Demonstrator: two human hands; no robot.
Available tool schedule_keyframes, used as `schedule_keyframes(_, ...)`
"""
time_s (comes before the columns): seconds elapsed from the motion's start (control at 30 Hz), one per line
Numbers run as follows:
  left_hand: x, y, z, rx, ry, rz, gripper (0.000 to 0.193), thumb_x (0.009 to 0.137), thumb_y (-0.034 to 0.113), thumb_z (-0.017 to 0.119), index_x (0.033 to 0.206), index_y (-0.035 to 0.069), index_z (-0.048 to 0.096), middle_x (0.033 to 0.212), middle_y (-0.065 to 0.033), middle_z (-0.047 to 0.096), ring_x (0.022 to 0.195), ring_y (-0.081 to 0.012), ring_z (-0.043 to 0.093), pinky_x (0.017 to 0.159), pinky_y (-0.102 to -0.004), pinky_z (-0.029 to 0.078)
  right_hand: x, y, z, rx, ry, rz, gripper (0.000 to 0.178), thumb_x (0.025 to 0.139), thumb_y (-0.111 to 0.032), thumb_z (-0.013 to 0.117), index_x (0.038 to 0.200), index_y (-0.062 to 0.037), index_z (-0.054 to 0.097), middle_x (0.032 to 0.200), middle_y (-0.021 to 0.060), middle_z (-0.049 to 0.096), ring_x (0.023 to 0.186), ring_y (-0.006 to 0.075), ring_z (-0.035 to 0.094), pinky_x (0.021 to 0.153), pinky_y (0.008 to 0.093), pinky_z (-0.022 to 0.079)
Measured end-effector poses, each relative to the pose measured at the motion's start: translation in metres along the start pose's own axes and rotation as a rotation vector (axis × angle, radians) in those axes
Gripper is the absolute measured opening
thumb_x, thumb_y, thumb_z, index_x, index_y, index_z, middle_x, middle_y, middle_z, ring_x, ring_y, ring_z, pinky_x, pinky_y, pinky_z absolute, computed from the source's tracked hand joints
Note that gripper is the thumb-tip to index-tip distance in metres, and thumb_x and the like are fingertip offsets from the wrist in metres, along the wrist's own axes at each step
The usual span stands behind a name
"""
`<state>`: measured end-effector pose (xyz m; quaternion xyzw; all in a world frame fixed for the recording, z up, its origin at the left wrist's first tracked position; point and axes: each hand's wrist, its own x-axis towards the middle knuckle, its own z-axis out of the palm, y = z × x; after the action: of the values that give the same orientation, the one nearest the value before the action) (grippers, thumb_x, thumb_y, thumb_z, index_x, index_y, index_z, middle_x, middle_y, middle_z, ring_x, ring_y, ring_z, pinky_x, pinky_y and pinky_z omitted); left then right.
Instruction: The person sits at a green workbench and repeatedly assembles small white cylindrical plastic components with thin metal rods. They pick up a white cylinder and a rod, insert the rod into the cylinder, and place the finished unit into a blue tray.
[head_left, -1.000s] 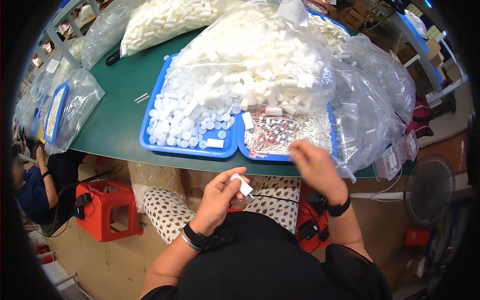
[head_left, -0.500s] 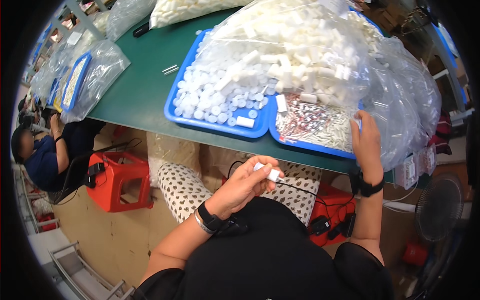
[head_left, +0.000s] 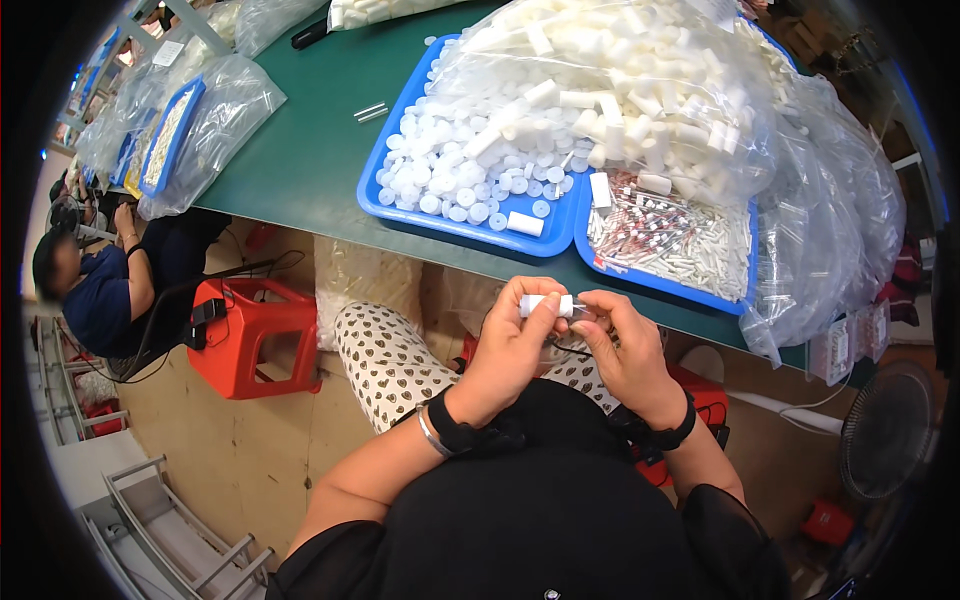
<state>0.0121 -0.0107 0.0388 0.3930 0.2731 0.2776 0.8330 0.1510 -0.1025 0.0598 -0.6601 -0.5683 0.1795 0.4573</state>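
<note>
In front of my body, just off the table's near edge, my left hand (head_left: 505,355) grips a short white plastic cylinder (head_left: 546,306) lying sideways between thumb and fingers. My right hand (head_left: 635,362) meets the cylinder's right end, thumb and forefinger pinched together on a small thin piece too fine to name. Beyond my hands, one blue tray (head_left: 455,235) holds many translucent white discs (head_left: 430,170). A second blue tray (head_left: 665,287) beside it contains small white pins and red-and-silver pieces (head_left: 665,235). Single white cylinders lie in both trays.
A large clear bag of cream cylinders (head_left: 640,90) slumps over the trays. Two metal pins (head_left: 370,112) lie on the green table (head_left: 310,150). Red stools (head_left: 250,335) stand below, a fan (head_left: 885,430) at right. Another person (head_left: 110,280) sits at far left.
My right hand has left the right-hand tray and come down to my left hand, at the cylinder's end. The left hand still holds the cylinder; the whole view has shifted slightly.
</note>
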Motion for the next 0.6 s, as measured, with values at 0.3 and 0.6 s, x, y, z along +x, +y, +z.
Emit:
schedule_keyframes(0.3,-0.007,-0.005,0.001,0.040,-0.261,0.002,0.049,0.093,0.006,0.054,0.141,0.005,0.045,0.150,-0.0100,0.040,0.134,-0.0184,0.042,0.110,-0.0344,0.035,0.003,0.007,0.002,-0.026,-0.181,-0.179,0.020,0.087,0.003,0.062,0.105,0.0009,0.055,0.087,0.0174,0.064,0.075,0.0331,0.066,0.065,0.0392,0.052)
schedule_keyframes(0.6,0.003,-0.006,-0.007,-0.195,-0.209,-0.258,0.047,0.101,0.020,0.047,0.145,0.004,0.041,0.155,-0.0117,0.035,0.139,-0.0222,0.039,0.112,-0.0365,0.035,-0.001,0.011,0.024,0.040,-0.135,-0.008,0.024,0.088,-0.001,0.062,0.111,0.0006,0.053,0.095,0.0190,0.064,0.084,0.0392,0.065,0.071,0.0434,0.052)
